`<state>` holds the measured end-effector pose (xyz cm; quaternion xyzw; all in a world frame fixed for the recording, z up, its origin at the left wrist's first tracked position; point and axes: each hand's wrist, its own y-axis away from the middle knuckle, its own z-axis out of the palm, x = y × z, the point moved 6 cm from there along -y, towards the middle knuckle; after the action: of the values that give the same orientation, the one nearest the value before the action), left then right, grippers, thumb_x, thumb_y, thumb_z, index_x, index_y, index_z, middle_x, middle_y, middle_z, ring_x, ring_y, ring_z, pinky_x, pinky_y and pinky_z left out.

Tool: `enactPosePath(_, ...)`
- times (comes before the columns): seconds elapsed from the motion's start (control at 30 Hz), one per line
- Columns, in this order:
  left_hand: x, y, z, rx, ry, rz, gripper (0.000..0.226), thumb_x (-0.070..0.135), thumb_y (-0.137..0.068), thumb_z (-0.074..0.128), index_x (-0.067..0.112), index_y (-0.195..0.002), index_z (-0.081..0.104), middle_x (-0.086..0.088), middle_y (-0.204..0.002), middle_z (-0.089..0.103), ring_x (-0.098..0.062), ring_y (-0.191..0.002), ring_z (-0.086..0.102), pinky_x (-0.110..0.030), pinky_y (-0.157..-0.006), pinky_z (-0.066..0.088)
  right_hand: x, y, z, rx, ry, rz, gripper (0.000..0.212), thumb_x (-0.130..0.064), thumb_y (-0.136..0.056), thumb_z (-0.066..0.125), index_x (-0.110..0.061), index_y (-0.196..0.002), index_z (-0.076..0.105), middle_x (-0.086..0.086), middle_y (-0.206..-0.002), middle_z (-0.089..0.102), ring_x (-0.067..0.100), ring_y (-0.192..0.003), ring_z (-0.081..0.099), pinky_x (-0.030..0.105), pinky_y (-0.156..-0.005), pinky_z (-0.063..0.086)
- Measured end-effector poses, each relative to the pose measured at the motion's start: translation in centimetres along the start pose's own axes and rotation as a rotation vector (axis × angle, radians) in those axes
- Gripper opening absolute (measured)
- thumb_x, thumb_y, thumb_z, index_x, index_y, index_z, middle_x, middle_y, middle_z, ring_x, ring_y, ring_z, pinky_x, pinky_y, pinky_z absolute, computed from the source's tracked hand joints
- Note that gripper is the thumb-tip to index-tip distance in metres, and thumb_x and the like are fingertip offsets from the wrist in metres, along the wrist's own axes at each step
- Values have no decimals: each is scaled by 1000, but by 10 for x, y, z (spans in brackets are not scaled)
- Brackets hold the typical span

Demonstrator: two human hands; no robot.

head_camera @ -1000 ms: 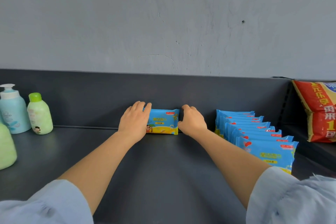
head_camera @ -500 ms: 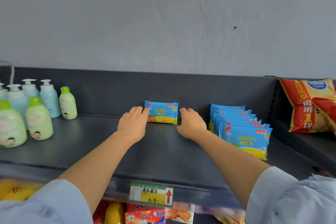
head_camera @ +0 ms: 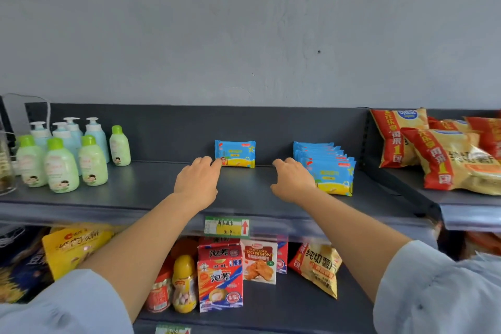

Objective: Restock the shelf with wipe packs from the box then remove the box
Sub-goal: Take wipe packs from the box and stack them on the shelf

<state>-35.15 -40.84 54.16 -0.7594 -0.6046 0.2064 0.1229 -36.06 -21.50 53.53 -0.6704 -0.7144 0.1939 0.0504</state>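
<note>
The left hand (head_camera: 197, 184) and right hand (head_camera: 292, 182) have let go and are drawing back, relaxed and empty. The blue-and-yellow plastic wipe pack (head_camera: 235, 153) stands placed at the back edge of the dark grey metal shelf (head_camera: 244, 194).

Even, soft daylight fills the scene; the dark shelf (head_camera: 135, 192) shows faint sheen. Edges bow from wide-angle distortion; the foreground sleeves (head_camera: 439, 290) look slightly blurred.

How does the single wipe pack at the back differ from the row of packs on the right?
The single wipe pack stands alone against the back panel; the row of packs runs from the back toward the front. The single pack sits mid-shelf, the row further right. Both are upright, blue-and-yellow, facing forward.
</note>
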Motion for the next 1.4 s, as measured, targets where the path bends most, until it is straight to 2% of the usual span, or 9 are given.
enactPosePath(0.17,21,51,-15,-18,132,38,64,25,-89,64,14,-143,31,-4,-137,42,-23,-127,40,-36,-91,45,17,68,-17,-4,39,96,47,-19,-86,61,-13,-130,46,10,-125,49,30,-116,48,37,-82,45)
enactPosePath(0.3,49,93,-24,1,196,97,59,19,-89,63,14,-141,35,-5,-135,45,-25,-126,42,-37,-91,46,38,130,-31,-13,60,182,56,-23,-88,60,-15,-140,39,9,-132,46,29,-122,46,40,-86,46)
enactPosePath(0.53,113,149,-31,-29,241,207,57,19,-90,62,16,-141,36,-4,-134,47,-24,-125,44,-37,-92,46,80,222,-43,-45,75,298,45,-18,-87,57,-15,-131,46,11,-130,48,31,-123,44,40,-87,47)
enactPosePath(0.67,157,175,-25,-111,254,272,55,22,-89,63,15,-137,38,-4,-133,45,-24,-126,41,-39,-93,47,111,269,-43,-86,101,340,51,-20,-86,58,-17,-135,43,10,-129,48,31,-120,47,38,-82,46)
enactPosePath(0.77,194,192,-20,-146,267,310,53,25,-89,63,16,-136,39,-4,-131,46,-24,-126,41,-38,-91,47,137,302,-41,-135,110,381,40,-23,-86,61,-14,-123,49,9,-123,50,31,-112,50,39,-77,48)
enactPosePath(0.9,249,218,-9,-190,303,347,49,26,-87,66,15,-130,44,-5,-128,48,-25,-121,45,-39,-88,49,177,345,-32,-207,132,409,42,-22,-87,60,-15,-127,49,8,-126,47,31,-116,47,41,-84,49)
enactPosePath(1.1,331,269,15,-302,340,374,52,21,-91,60,15,-138,38,-4,-135,43,-24,-127,39,-38,-93,45,235,412,-7,-340,143,426,51,-21,-90,56,-17,-138,42,11,-134,44,31,-122,45,39,-89,48)
enactPosePath(1.27,388,307,43,-384,335,397,50,20,-90,61,17,-136,41,-3,-134,44,-24,-127,40,-39,-93,46,274,457,18,-409,120,449,39,-23,-88,59,-15,-125,50,11,-126,48,32,-118,48,39,-89,46)
enactPosePath(1.4,427,328,72,-459,350,441,43,17,-89,61,16,-130,45,-3,-127,47,-24,-121,44,-38,-88,48,302,483,47,-476,84,481,47,-26,-88,61,-18,-133,48,10,-134,46,30,-123,45,40,-95,46)
